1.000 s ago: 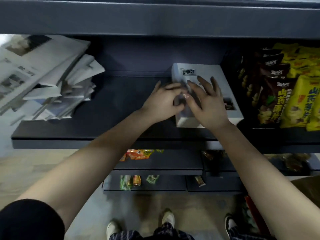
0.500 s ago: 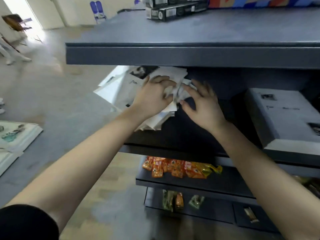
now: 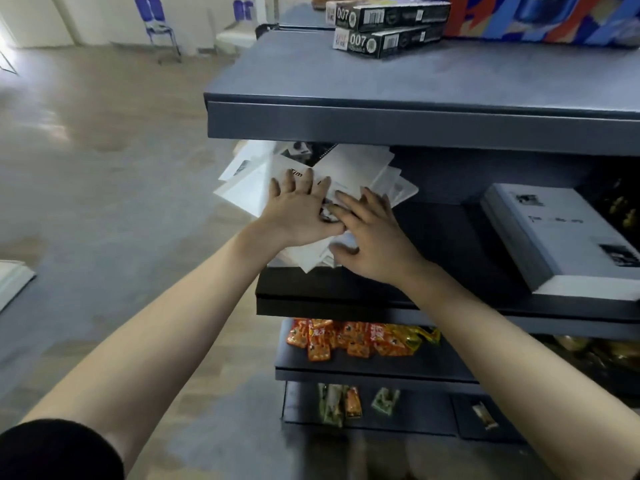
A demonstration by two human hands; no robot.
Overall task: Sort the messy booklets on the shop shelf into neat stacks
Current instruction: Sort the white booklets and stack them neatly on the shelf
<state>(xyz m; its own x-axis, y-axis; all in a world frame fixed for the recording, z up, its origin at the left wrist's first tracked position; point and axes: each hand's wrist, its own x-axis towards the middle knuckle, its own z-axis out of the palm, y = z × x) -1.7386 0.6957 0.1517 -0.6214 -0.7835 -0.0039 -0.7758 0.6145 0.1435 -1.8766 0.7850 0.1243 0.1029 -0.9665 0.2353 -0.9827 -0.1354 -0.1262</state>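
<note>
The loose heap of white paper booklets point(image 3: 356, 168) lies at the left end of the dark grey middle shelf point(image 3: 346, 301), fanned at odd angles, with several corners hanging out past the shelf's left edge and a few poking over its front edge. Both hands are down on this heap. The left hand point(image 3: 298, 213) lies flat on top with its fingers straight and spread, pressing the upper sheets. The right hand point(image 3: 375, 240) sits just beside it, touching it at the thumb side. Its fingers are also stretched out over the covers, and its thumb sits low against the near edges of the paper. Neither hand is clenched or pinching anything that shows, though I cannot tell whether the right thumb slips under a booklet.

Towards the right end of the same shelf, well apart from the heap, a squared-up stack of grey-and-white booklets point(image 3: 557, 233) sits flush near the front edge. So part of the sorting looks done, and the step in hand seems to be gathering the next booklets from the mess.

The next move probably calls for drawing the fanned sheets together, or peeling off the top one, with fingers curling under an edge. The overhanging corners at the left edge could slide off if the heap is pushed that way
</note>
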